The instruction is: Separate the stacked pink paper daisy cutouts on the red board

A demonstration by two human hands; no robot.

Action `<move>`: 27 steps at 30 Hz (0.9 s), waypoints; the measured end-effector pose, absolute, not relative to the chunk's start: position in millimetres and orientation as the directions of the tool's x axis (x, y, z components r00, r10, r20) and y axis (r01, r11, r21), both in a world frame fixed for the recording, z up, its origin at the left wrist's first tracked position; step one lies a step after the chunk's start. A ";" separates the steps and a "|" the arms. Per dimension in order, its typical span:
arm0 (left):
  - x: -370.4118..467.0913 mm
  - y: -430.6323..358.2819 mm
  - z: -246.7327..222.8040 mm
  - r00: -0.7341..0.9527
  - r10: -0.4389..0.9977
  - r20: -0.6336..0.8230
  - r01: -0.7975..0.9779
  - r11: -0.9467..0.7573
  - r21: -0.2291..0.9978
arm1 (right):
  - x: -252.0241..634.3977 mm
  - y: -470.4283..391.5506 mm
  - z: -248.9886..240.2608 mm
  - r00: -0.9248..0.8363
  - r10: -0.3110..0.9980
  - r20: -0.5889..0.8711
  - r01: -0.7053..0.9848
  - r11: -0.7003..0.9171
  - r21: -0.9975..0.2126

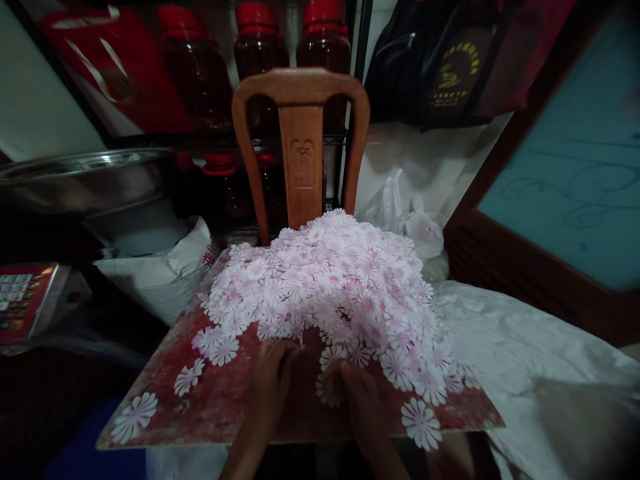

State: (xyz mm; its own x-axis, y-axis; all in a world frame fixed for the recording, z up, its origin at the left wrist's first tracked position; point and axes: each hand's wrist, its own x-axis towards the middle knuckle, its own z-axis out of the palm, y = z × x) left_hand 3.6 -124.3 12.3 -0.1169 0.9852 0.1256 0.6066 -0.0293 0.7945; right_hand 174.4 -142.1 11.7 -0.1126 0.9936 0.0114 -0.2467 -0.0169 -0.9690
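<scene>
A heap of white flower cutouts [320,273] with pinkish-purple middles covers the back of a worn red board [220,393]. At the board's front half, my left hand [276,367] has its fingers pinched together. A thin pale-purple bit shows by its fingertips, too blurred to name. My right hand [354,383] is closed with thumb and forefinger at a single flower cutout [327,393], low over the board and partly covered by the fingers. A loose flower cutout [421,424] lies at the front right edge, another [134,418] at the front left corner.
A wooden chair [301,133] stands behind the board. Large red-lidded jars [324,47] fill the shelf beyond. On the left are a metal basin [90,177], a white sack [160,273] and a scale [25,300]; white sheeting [525,347] lies on the right.
</scene>
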 end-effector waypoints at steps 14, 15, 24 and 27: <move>-0.7 -114.8 9.3 -0.065 0.972 0.225 0.722 -0.110 0.683 | 173.5 -151.2 9.9 -0.316 0.947 0.054 0.011 0.061 -0.998; -3.4 -107.7 7.1 -0.054 0.970 0.239 0.761 -0.115 0.639 | 175.1 -152.2 11.3 -0.350 0.934 0.064 0.011 0.072 -0.997; 10.1 -117.5 15.8 -0.131 0.980 0.151 0.617 -0.039 0.786 | 172.5 -147.8 19.6 -0.243 0.966 0.093 -0.040 0.085 -0.996; 15.7 -134.2 19.2 -0.224 0.973 0.052 0.468 0.060 0.882 | 168.6 -145.7 15.6 -0.084 0.992 0.092 -0.021 0.090 -0.996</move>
